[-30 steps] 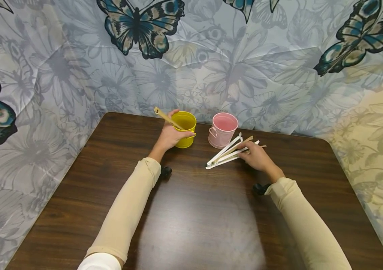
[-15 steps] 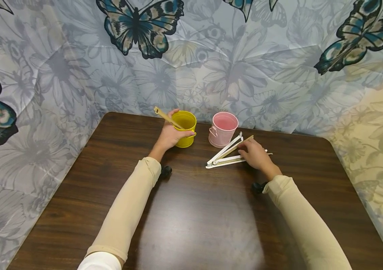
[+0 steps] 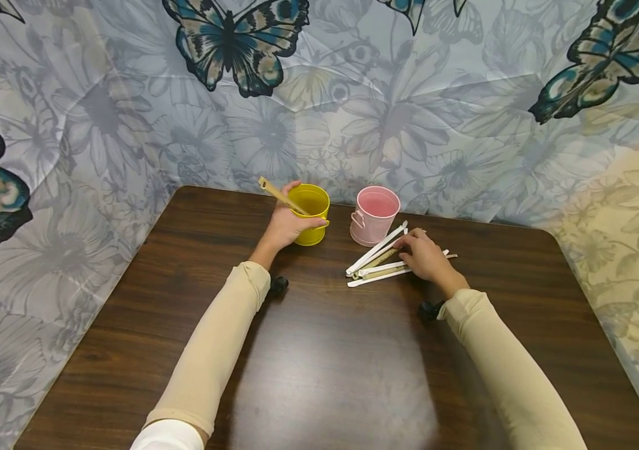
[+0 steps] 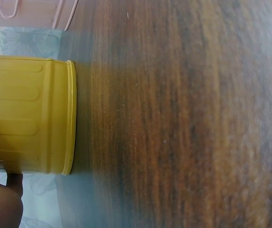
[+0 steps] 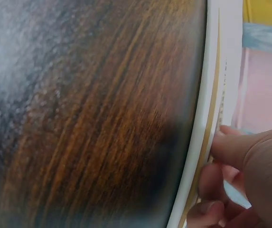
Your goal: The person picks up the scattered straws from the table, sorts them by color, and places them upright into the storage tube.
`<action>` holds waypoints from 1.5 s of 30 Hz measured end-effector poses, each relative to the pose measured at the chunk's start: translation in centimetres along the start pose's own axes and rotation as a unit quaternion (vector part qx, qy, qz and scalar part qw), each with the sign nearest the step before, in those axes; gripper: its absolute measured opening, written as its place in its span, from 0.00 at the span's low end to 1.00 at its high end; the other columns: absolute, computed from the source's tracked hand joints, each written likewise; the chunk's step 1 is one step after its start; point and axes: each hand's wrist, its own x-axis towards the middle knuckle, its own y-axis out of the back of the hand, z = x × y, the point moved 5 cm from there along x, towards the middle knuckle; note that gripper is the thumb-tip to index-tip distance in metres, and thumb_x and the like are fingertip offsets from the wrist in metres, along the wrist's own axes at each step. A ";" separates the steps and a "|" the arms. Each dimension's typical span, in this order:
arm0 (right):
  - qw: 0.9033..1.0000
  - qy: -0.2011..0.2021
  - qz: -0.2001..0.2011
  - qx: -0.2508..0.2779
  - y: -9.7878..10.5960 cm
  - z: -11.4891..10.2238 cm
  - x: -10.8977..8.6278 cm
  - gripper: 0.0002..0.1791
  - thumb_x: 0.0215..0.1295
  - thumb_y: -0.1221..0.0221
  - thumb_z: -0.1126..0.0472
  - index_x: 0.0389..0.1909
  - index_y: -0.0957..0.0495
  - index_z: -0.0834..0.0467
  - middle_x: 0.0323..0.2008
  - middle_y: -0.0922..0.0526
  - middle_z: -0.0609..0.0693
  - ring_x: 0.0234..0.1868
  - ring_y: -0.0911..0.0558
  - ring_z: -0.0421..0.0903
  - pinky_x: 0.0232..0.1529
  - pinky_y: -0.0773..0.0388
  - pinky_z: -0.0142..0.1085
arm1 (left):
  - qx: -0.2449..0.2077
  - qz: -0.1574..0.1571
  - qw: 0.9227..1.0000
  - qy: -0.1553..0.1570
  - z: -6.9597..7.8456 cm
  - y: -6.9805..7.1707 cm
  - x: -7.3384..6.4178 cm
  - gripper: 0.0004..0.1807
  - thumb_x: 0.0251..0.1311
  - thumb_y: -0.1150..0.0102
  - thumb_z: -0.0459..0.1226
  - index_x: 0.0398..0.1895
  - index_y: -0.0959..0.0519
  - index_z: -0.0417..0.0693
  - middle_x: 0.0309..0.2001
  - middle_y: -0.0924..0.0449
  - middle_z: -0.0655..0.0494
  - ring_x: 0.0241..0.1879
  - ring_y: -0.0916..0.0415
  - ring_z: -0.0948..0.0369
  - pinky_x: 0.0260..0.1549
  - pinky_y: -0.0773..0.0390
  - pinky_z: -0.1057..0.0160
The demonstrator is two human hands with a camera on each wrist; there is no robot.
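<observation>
My left hand (image 3: 286,226) grips a small yellow bucket (image 3: 312,236) by its side, thumb near the rim. A tan stick (image 3: 279,192) slants out of that bucket past the hand. In the left wrist view the bucket (image 4: 22,109) stands on the table with a fingertip (image 4: 0,204) at its side. My right hand (image 3: 425,255) is over a loose bundle of long thin white sticks (image 3: 372,255) and tan ones, pinching a tan stick (image 3: 382,260) whose far end it hides. In the right wrist view, curled fingers (image 5: 211,183) are right at the sticks (image 5: 204,114).
A pink bucket (image 3: 372,225) with a side handle stands just behind the sticks, right of the yellow one. The brown wooden table (image 3: 331,362) ends close behind both buckets, against a butterfly-print cloth (image 3: 319,125).
My right hand has shifted slightly along the bundle toward the back. The sticks have spread, and the tan one's far end is now covered. The left hand keeps its grip.
</observation>
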 end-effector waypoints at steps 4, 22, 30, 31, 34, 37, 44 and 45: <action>1.000 -0.005 0.002 0.002 0.1 0.3 -0.3 0.08 0.70 0.38 0.63 0.47 0.18 0.60 0.54 0.26 0.62 0.56 0.22 0.67 0.55 0.25 0.63 | 0.001 -0.003 1.000 0.002 0.1 -0.1 -0.1 0.60 0.41 0.17 0.33 0.77 0.47 0.51 0.65 0.27 0.43 0.62 0.27 0.50 0.66 0.26 0.52; 0.995 0.101 -0.005 -0.018 1.3 -0.4 -1.3 0.03 0.68 0.35 0.62 0.39 0.19 0.57 0.42 0.15 0.52 0.43 0.16 0.52 0.45 0.20 0.52 | 0.001 -0.001 1.000 0.002 0.2 -0.1 -0.2 0.61 0.41 0.17 0.33 0.78 0.48 0.48 0.65 0.28 0.43 0.62 0.27 0.50 0.67 0.26 0.51; 0.993 0.111 -0.025 -0.034 2.4 -1.0 -2.0 0.08 0.69 0.38 0.66 0.47 0.17 0.58 0.43 0.16 0.54 0.45 0.15 0.54 0.46 0.18 0.52 | 0.002 0.000 1.000 0.007 0.0 -0.1 -0.3 0.60 0.41 0.16 0.33 0.77 0.46 0.52 0.65 0.28 0.43 0.63 0.27 0.50 0.67 0.26 0.53; 0.993 0.110 -0.023 -0.041 2.7 -1.0 -2.2 0.08 0.69 0.38 0.67 0.47 0.16 0.58 0.43 0.17 0.54 0.44 0.16 0.54 0.46 0.18 0.52 | 0.002 0.000 1.000 0.007 0.0 -0.1 -0.3 0.60 0.41 0.16 0.33 0.76 0.46 0.53 0.65 0.28 0.43 0.63 0.27 0.50 0.67 0.26 0.53; 0.994 0.095 -0.019 -0.047 3.3 -0.7 -2.4 0.08 0.69 0.39 0.67 0.46 0.16 0.58 0.42 0.20 0.54 0.42 0.18 0.53 0.44 0.19 0.52 | 0.005 0.004 1.000 0.006 0.0 0.0 -0.2 0.60 0.40 0.16 0.33 0.77 0.46 0.52 0.65 0.28 0.43 0.63 0.27 0.50 0.67 0.26 0.53; 0.996 0.074 -0.029 -0.029 3.1 -0.4 -2.3 0.08 0.70 0.38 0.62 0.45 0.16 0.59 0.42 0.20 0.56 0.44 0.18 0.55 0.47 0.20 0.53 | 0.007 0.005 1.000 0.002 0.0 0.1 -0.2 0.61 0.41 0.16 0.33 0.77 0.46 0.50 0.65 0.28 0.43 0.63 0.27 0.50 0.67 0.26 0.52; 0.997 0.050 -0.044 -0.022 1.1 -0.6 -1.7 0.15 0.69 0.36 0.54 0.48 0.15 0.61 0.45 0.19 0.58 0.48 0.17 0.58 0.51 0.21 0.56 | 0.000 0.000 1.000 0.001 0.1 -0.1 -0.1 0.60 0.40 0.16 0.33 0.76 0.46 0.52 0.64 0.27 0.42 0.62 0.27 0.50 0.67 0.26 0.52; 0.997 0.053 -0.043 -0.025 0.9 -0.6 -1.6 0.14 0.69 0.36 0.55 0.48 0.15 0.61 0.45 0.19 0.59 0.48 0.17 0.58 0.50 0.21 0.56 | -0.002 0.001 1.000 0.001 0.0 -0.1 -0.1 0.60 0.40 0.16 0.33 0.76 0.46 0.52 0.64 0.27 0.42 0.62 0.27 0.50 0.66 0.26 0.52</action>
